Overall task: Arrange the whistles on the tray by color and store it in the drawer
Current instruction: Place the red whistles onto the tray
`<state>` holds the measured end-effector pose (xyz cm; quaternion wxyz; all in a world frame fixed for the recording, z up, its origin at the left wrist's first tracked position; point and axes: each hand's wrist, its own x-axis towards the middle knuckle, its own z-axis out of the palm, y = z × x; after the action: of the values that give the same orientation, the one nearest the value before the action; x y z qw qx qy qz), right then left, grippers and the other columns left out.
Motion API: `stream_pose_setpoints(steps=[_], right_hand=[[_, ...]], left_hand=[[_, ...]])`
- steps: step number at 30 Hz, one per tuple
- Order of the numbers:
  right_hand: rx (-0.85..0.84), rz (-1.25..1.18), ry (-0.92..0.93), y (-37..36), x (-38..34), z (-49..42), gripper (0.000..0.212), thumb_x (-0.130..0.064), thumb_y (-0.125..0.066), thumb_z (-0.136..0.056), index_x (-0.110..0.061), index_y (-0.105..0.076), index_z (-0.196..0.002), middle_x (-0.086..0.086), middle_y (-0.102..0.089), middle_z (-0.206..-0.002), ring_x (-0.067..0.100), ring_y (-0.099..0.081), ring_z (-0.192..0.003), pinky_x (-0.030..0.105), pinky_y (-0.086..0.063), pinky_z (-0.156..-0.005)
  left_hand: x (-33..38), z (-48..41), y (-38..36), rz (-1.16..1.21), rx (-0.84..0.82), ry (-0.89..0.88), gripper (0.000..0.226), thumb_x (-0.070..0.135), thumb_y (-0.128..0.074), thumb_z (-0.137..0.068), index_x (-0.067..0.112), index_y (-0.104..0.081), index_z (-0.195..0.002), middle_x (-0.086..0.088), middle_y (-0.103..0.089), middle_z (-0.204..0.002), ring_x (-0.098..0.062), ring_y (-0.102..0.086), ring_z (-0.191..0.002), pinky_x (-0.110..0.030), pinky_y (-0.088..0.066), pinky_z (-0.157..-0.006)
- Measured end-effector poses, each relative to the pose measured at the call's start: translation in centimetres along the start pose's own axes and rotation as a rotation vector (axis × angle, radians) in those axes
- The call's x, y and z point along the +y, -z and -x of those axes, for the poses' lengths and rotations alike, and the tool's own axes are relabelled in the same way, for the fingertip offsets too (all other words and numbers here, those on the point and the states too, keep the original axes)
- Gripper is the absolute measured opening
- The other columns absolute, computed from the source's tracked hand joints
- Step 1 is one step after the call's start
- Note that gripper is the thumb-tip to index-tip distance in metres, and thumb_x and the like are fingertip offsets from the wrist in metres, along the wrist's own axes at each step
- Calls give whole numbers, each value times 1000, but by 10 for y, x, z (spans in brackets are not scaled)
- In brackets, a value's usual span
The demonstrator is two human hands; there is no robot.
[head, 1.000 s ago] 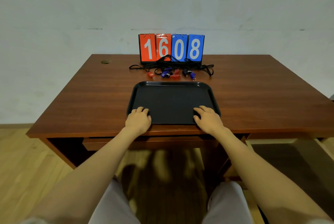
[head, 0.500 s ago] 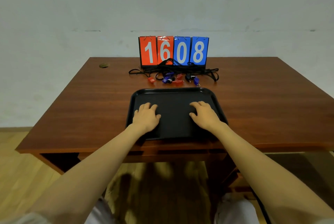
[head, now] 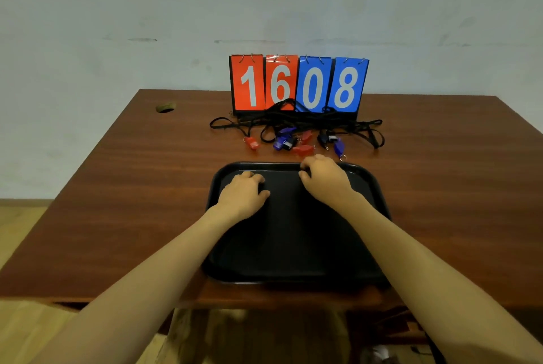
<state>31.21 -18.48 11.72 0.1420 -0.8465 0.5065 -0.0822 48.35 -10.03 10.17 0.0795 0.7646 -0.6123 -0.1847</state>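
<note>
**First reviewer:** From the head camera, your left hand [head: 244, 193] lay low over the far half of the tray [head: 293, 272], fingers loosely bent and holding nothing. Your right hand [head: 323, 181] had its fingers dipped at the tray's far rim, and as far as I could tell it gripped nothing either.

**Second reviewer:** And none of the whistles [head: 339, 146] were on the tray. They lay on the desk [head: 132, 187] just beyond that rim. A red whistle [head: 304, 149] was nearest your right hand, a blue whistle [head: 282, 143] lay beside it, and more lay to either side.

**First reviewer:** The trouble was the black cords [head: 293, 121], tangled together in front of the scoreboard [head: 298, 84]. If you lifted one whistle, I judged its cord could drag the others along. That could mix the colours on the tray or flick one off the desk.

**Second reviewer:** A snagged cord might also have tipped the scoreboard. Loose loops hanging over the tray's rim could have jammed in the drawer later, though I couldn't see the drawer from there.
</note>
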Motion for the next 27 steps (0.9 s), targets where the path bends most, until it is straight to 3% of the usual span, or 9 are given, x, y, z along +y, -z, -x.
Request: stream_pose_setpoints(steps=[3, 5, 7, 9, 12, 17, 24, 27], right_hand=[[87, -35, 34, 1, -1, -28, 37, -23, -46, -96, -13, -48, -132, 7, -51, -131, 25, -45, -122, 38, -46, -96], [65, -62, 3, 0, 2, -45, 44, -20, -48, -96, -14, -41, -138, 8, -45, -138, 26, -40, -129, 39, -43, -101], [-5, -67, -54, -4, 8, -58, 48, -21, -49, -96, -15, -38, -142, 9, -41, -142, 28, -38, -131, 41, -42, -103], [-57, -60, -114, -10, 13, -67, 45, -23, -48, -96, -16, -41, -140, 9, -44, -140, 29, -41, -129, 43, -43, -101], [-47, -107, -215, -16, 17, -73, 36, -34, -50, -96, -12, -59, -122, 9, -62, -121, 26, -57, -111, 41, -50, -91], [-68, -148, -250, -16, 22, -76, 35, -34, -53, -95, -10, -64, -118, 12, -67, -113, 28, -62, -106, 39, -50, -92], [-66, -207, -285, -15, 19, -74, 32, -32, -53, -95, -11, -64, -116, 11, -66, -113, 27, -62, -104, 40, -50, -91], [79, -239, -244, -9, 13, -57, 33, -29, -51, -97, -8, -60, -121, 11, -58, -124, 26, -55, -115, 38, -46, -95]], left_hand=[[-1, -22, 8, 86, 211, -55, 34, 24, -51, -94, 14, -55, -126, -5, -49, -132, -23, -46, -122, -38, -44, -100], [-1, -40, 15, 69, 355, -82, 37, 17, -48, -94, 12, -51, -131, -7, -46, -137, -25, -40, -128, -38, -42, -101], [2, -59, 20, -6, 334, -83, 46, 14, -45, -94, 14, -40, -140, -11, -34, -147, -29, -30, -136, -40, -38, -105], [3, -76, 24, -67, 206, -20, 52, 14, -43, -95, 19, -31, -145, -12, -21, -154, -32, -21, -141, -44, -33, -109], [-4, -93, 23, -87, 117, 41, 49, 14, -42, -95, 17, -34, -143, -12, -23, -153, -34, -28, -137, -45, -35, -107], [-17, -98, 21, -74, 207, 43, 32, 5, -47, -93, 7, -51, -124, -13, -42, -134, -33, -54, -111, -41, -47, -90], [-14, -67, 28, 237, 489, -67, 15, 4, -53, -90, 9, -61, -102, -4, -54, -116, -19, -58, -100, -28, -46, -84], [-10, -41, 28, 343, 531, -106, 13, 7, -58, -89, 10, -61, -101, 0, -52, -112, -8, -54, -93, -19, -42, -82]])
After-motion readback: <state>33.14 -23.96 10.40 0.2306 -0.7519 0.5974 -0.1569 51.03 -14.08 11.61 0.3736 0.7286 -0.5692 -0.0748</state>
